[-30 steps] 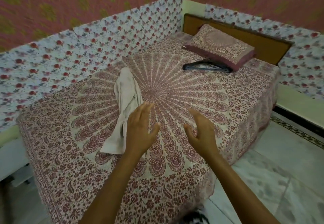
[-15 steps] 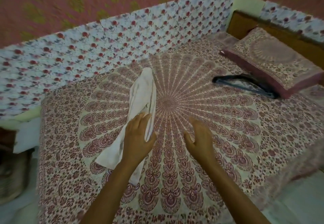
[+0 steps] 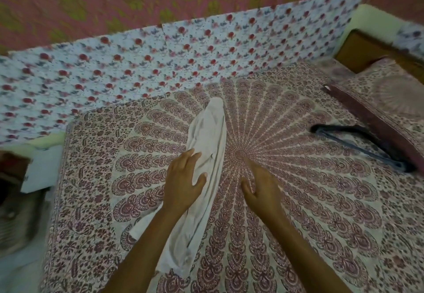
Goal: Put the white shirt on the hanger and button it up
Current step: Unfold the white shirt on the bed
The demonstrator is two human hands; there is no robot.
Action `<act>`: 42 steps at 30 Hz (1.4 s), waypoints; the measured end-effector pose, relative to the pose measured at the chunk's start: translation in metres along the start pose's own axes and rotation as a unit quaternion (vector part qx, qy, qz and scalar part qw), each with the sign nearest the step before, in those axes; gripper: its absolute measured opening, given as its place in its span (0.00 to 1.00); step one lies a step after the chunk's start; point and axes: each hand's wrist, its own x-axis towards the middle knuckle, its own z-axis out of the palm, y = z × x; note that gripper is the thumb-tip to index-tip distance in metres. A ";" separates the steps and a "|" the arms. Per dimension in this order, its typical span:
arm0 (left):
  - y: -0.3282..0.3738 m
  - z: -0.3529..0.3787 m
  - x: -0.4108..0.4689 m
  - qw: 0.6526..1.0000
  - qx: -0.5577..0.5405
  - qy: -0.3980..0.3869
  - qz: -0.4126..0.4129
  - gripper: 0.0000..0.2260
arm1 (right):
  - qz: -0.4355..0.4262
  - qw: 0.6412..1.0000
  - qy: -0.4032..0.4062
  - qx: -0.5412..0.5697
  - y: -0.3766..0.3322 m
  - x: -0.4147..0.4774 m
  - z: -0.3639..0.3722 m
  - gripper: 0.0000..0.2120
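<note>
The white shirt (image 3: 210, 136) lies bunched in a long narrow strip on the patterned bedspread (image 3: 309, 201), running from near the wall down toward me. My left hand (image 3: 183, 182) rests on the shirt's middle with fingers spread, thumb over the cloth, not closed around it. My right hand (image 3: 260, 189) hovers just right of the shirt over the bedspread, fingers apart and holding nothing. A dark hanger (image 3: 358, 142) lies flat on the bed at the right, against the pillow, well away from both hands.
A patterned pillow (image 3: 394, 102) sits at the head of the bed on the right, before a wooden headboard (image 3: 358, 51). A floral panel (image 3: 160, 70) lines the wall behind the bed. Blurred objects (image 3: 13, 212) stand beyond the bed's left edge.
The view has moved closer and swung left. My left hand has come down onto the shirt's middle. My right hand has moved forward beside it.
</note>
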 end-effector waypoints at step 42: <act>-0.143 0.222 0.260 0.938 -0.270 -0.210 -0.054 0.15 | 0.232 0.911 -0.091 0.329 0.125 0.347 0.222 0.18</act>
